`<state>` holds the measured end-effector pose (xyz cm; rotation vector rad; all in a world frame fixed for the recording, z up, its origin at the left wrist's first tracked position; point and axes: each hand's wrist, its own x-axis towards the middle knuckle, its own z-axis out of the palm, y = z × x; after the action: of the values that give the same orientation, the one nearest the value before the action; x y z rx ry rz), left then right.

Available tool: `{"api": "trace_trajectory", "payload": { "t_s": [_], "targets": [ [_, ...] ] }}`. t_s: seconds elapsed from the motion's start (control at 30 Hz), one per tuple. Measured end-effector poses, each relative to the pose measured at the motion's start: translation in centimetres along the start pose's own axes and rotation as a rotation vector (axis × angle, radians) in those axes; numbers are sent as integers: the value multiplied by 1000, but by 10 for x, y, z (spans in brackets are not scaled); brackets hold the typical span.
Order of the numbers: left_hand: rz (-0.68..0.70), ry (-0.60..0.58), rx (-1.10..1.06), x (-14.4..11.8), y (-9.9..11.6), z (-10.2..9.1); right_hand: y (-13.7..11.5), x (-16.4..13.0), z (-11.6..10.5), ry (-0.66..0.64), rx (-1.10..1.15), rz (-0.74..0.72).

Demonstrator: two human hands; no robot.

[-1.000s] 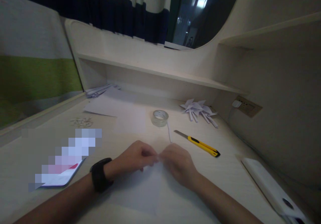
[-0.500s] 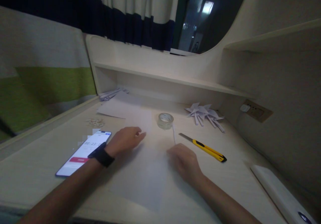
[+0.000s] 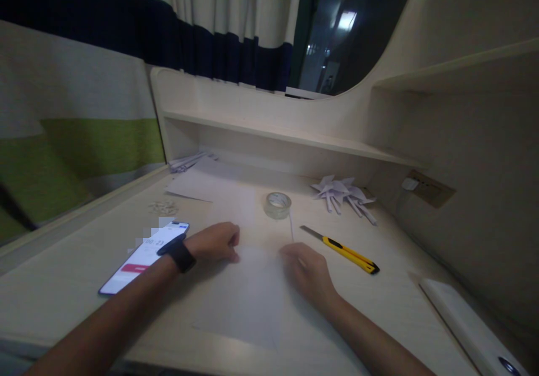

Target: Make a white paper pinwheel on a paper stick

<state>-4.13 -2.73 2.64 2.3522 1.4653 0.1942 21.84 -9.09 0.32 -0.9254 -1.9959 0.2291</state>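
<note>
A white sheet of paper (image 3: 244, 303) lies on the desk between my hands, its outline faint against the pale top. At its upper right corner, the fingers of my right hand (image 3: 309, 272) are closed on the paper. My left hand (image 3: 217, 241), with a dark watch (image 3: 181, 254) on the wrist, is by the upper left corner; its fingers are bent and a gap shows between thumb and forefinger. Beyond the hands stands a roll of clear tape (image 3: 278, 206), with a thin white strip (image 3: 291, 227) running from it toward my right hand.
A yellow utility knife (image 3: 347, 253), blade out, lies right of my right hand. A phone (image 3: 143, 261) is beside my left forearm. Folded paper pinwheels (image 3: 337, 188), paper rolls (image 3: 189, 161), more sheets (image 3: 202, 179) and small pale bits (image 3: 163, 207) lie farther back.
My left hand has come slightly down and toward the sheet, its thumb now lower. The sheet has shifted a little; my right hand stays nearly in place.
</note>
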Motion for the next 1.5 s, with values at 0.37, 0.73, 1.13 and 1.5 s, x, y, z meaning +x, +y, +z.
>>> {"api": "trace_trajectory", "payload": {
  "t_s": [0.37,0.73,1.13,1.5],
  "targets": [
    [84,331,-230,-10,21,1,-1,0,1,10,-8,55],
    [232,456,-349,-22,50,35,-10,0,-1,-113,123,110],
    [175,296,-426,-30,47,33,-18,0,-4,-226,160,131],
    [-146,-44,-1417,-36,59,28,-11,-7,-1,-163,63,-62]
  ]
}}
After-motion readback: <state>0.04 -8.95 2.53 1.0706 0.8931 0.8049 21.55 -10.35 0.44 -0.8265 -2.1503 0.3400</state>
